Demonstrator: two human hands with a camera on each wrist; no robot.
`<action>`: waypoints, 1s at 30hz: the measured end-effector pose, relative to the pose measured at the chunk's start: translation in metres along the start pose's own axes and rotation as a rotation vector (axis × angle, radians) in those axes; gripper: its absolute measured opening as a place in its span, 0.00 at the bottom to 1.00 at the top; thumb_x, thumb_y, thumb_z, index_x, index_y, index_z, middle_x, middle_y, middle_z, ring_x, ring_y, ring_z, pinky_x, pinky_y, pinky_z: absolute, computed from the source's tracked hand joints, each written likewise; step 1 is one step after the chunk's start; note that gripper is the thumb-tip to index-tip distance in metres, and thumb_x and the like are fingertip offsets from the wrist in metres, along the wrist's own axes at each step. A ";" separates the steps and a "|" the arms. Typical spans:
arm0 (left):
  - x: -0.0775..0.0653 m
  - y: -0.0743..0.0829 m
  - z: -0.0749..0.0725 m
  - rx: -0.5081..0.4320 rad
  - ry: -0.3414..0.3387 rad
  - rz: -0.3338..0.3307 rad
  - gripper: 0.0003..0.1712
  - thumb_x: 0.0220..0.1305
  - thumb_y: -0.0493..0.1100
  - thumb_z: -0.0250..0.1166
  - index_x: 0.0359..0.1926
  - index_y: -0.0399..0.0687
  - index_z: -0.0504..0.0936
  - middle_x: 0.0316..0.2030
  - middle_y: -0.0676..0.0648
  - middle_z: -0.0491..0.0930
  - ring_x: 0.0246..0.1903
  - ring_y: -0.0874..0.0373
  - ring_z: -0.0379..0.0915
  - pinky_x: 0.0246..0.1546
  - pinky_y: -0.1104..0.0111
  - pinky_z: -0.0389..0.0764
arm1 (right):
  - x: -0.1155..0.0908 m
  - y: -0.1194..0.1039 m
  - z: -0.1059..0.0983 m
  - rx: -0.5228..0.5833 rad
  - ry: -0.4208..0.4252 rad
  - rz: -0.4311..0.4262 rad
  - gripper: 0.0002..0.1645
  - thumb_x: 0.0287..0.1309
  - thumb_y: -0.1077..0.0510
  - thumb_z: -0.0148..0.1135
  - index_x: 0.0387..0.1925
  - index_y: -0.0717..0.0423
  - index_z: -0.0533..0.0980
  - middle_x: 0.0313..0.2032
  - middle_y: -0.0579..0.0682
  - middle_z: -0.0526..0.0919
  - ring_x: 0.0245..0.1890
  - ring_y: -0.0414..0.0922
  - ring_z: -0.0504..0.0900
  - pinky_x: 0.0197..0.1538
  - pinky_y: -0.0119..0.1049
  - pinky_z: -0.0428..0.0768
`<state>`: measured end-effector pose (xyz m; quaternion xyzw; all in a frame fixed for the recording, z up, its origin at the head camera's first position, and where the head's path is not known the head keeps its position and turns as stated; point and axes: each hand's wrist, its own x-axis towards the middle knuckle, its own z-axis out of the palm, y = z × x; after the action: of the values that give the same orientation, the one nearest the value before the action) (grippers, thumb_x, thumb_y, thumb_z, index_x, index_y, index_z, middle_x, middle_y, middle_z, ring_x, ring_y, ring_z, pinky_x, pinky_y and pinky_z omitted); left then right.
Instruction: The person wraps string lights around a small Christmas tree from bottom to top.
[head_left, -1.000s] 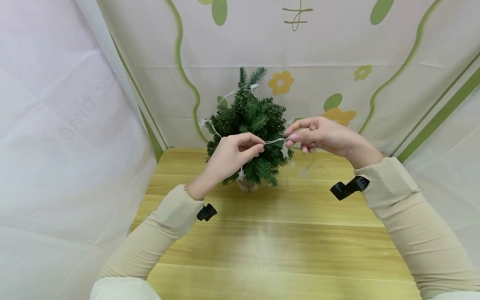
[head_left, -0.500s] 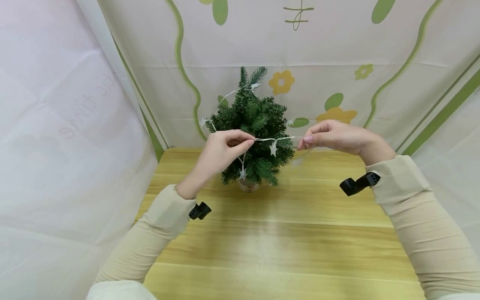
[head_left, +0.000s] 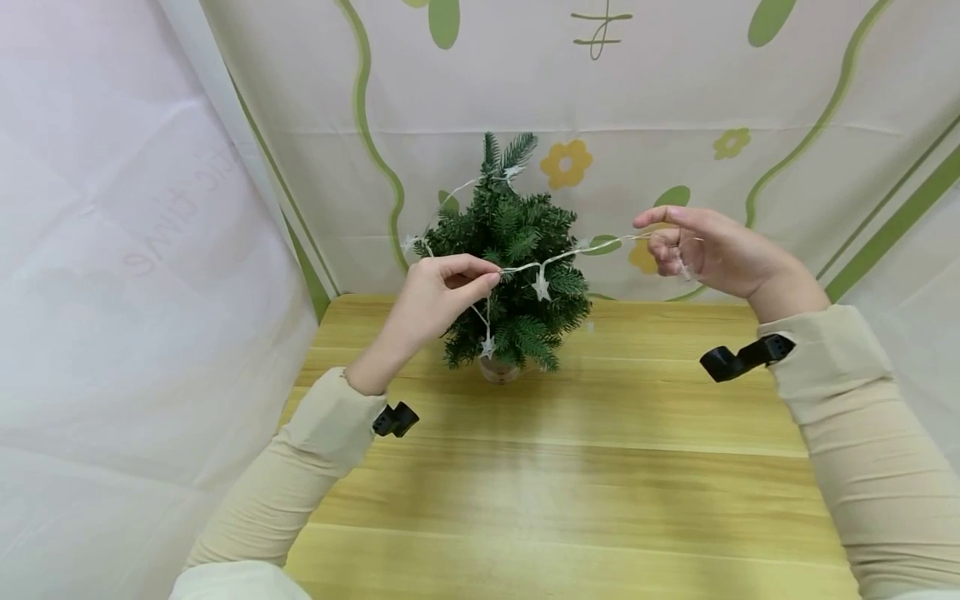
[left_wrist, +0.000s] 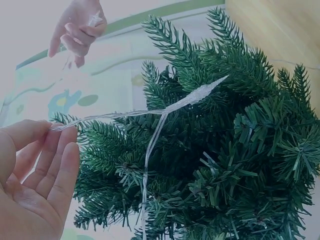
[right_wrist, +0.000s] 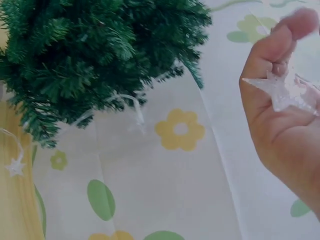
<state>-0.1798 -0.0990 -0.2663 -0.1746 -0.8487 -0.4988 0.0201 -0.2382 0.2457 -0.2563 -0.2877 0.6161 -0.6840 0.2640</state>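
Observation:
A small green Christmas tree [head_left: 521, 221] stands upright in a pot [head_left: 499, 372] near the back of the table. A string of clear star lights [head_left: 542, 285] is draped about it, one star by the top, another low in front. My left hand [head_left: 438, 304] pinches the wire between thumb and fingertips in front of the branches. Off to the tree's right, my right hand [head_left: 723, 254] holds the far part of the wire with curled fingers, the index finger straighter. In the right wrist view a star [right_wrist: 287, 92] lies against that palm.
The wooden table [head_left: 540, 500] reaches toward me. Behind it hangs a pale cloth [head_left: 465, 92] printed with flowers and leaves. A white cloth wall [head_left: 135, 350] stands on the left, another on the right. Black wrist cameras [head_left: 396, 419] sit on both cuffs.
My right hand has moved right and slightly up, drawing the wire out between the hands, and its fingers have turned. My left hand has shifted a little left and still pinches the wire.

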 end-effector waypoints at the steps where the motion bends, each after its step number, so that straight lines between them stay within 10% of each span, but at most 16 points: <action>1: 0.000 0.000 0.000 -0.003 -0.001 -0.001 0.11 0.65 0.44 0.63 0.44 0.45 0.86 0.41 0.42 0.86 0.38 0.49 0.82 0.36 0.70 0.80 | -0.001 -0.001 -0.003 0.039 -0.035 -0.001 0.25 0.76 0.53 0.25 0.53 0.51 0.72 0.29 0.42 0.78 0.25 0.35 0.72 0.31 0.25 0.71; 11: -0.001 0.000 -0.009 -0.012 0.011 -0.027 0.11 0.65 0.45 0.63 0.45 0.47 0.85 0.40 0.41 0.86 0.39 0.48 0.82 0.35 0.69 0.79 | -0.012 -0.011 -0.022 0.324 -0.342 0.018 0.38 0.72 0.61 0.08 0.55 0.68 0.70 0.44 0.59 0.83 0.34 0.42 0.82 0.25 0.33 0.58; 17: -0.001 -0.002 -0.012 -0.009 0.010 -0.041 0.12 0.65 0.46 0.63 0.46 0.47 0.85 0.41 0.41 0.85 0.39 0.49 0.82 0.36 0.69 0.79 | -0.019 -0.014 -0.032 0.117 -0.279 0.060 0.30 0.65 0.75 0.20 0.55 0.63 0.69 0.43 0.53 0.82 0.25 0.42 0.68 0.23 0.34 0.55; 23: -0.001 0.001 -0.009 0.003 -0.030 -0.036 0.12 0.65 0.45 0.63 0.46 0.46 0.85 0.41 0.41 0.85 0.39 0.49 0.82 0.37 0.68 0.80 | -0.021 -0.032 -0.044 -0.031 -0.185 0.130 0.26 0.67 0.77 0.31 0.56 0.60 0.70 0.50 0.53 0.83 0.36 0.37 0.82 0.39 0.27 0.81; 30: -0.001 0.004 -0.004 -0.012 -0.103 -0.021 0.13 0.66 0.44 0.62 0.47 0.44 0.84 0.43 0.41 0.84 0.40 0.47 0.81 0.40 0.65 0.80 | -0.014 -0.059 -0.051 -0.205 0.045 0.268 0.20 0.68 0.72 0.43 0.53 0.54 0.73 0.45 0.48 0.81 0.45 0.40 0.85 0.50 0.28 0.82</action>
<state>-0.1780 -0.1011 -0.2614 -0.1915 -0.8472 -0.4946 -0.0299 -0.2655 0.2970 -0.2024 -0.2133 0.7211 -0.5826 0.3084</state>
